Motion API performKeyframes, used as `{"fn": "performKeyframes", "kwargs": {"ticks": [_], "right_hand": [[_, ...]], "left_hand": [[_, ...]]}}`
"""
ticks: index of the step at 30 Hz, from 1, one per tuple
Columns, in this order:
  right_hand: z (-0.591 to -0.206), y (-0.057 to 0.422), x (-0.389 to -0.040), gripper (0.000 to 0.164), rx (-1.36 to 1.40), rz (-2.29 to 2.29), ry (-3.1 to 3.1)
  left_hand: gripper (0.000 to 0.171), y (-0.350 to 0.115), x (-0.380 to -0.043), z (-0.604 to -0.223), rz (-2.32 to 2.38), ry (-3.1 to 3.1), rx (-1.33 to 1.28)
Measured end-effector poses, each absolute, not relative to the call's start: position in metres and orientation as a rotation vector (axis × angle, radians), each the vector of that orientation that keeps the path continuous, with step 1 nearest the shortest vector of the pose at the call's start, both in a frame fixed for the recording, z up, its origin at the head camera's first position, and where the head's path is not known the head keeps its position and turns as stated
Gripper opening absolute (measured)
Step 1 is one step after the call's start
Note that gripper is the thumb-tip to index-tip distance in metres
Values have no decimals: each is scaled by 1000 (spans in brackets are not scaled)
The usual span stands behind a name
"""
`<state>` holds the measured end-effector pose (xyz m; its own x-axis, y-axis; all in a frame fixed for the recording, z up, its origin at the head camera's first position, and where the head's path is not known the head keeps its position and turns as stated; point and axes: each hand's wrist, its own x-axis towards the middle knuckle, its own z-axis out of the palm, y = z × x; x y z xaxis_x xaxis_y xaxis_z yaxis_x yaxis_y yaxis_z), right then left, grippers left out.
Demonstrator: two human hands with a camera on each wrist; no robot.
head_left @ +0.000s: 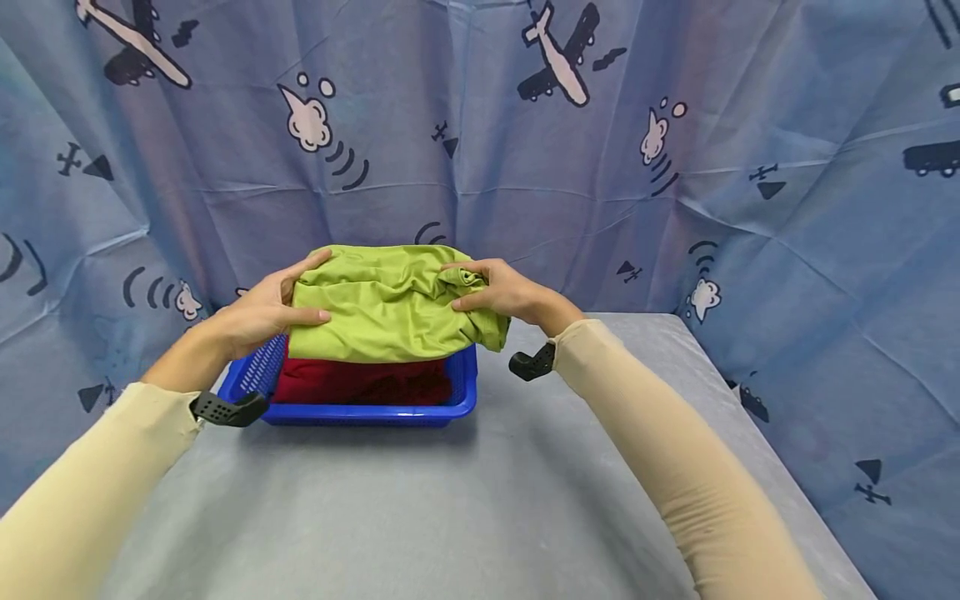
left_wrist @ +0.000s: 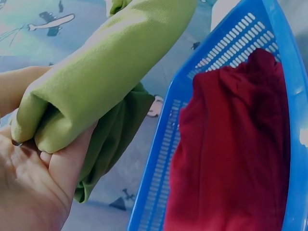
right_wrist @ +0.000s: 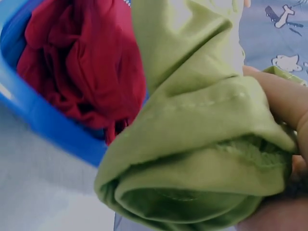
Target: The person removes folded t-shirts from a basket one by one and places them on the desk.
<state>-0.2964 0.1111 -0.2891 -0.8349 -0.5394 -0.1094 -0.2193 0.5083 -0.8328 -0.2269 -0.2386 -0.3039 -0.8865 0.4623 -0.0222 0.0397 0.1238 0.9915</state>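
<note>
A folded lime-green garment (head_left: 382, 304) is held up between both hands, above and behind the front rim of a blue basket (head_left: 360, 414). My left hand (head_left: 258, 317) grips its left end, thumb on the near face and fingers around the far side. At the other end my right hand (head_left: 510, 292) pinches the bunched fabric between thumb and fingers. The right wrist view shows the green cloth (right_wrist: 192, 120) rolled in layers at that end. Inside the basket lies dark red folded cloth (left_wrist: 231, 144), partly hidden by the green garment in the head view.
The basket stands on a grey covered table (head_left: 420, 508), toward its back left. Behind and to the right hangs a blue curtain (head_left: 420, 125) printed with airplanes. Each wrist wears a black strap mount (head_left: 228, 410).
</note>
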Motion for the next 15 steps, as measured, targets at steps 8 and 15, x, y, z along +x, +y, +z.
{"fn": "performKeyframes", "kwargs": {"ticks": [8, 15], "right_hand": [[-290, 139, -306, 62, -620, -1270, 2360], [-293, 168, -312, 64, -552, -1212, 2377]], "left_hand": [[94, -212, -241, -310, 1820, 2096, 535], [96, -184, -252, -317, 1797, 2077, 520]]}}
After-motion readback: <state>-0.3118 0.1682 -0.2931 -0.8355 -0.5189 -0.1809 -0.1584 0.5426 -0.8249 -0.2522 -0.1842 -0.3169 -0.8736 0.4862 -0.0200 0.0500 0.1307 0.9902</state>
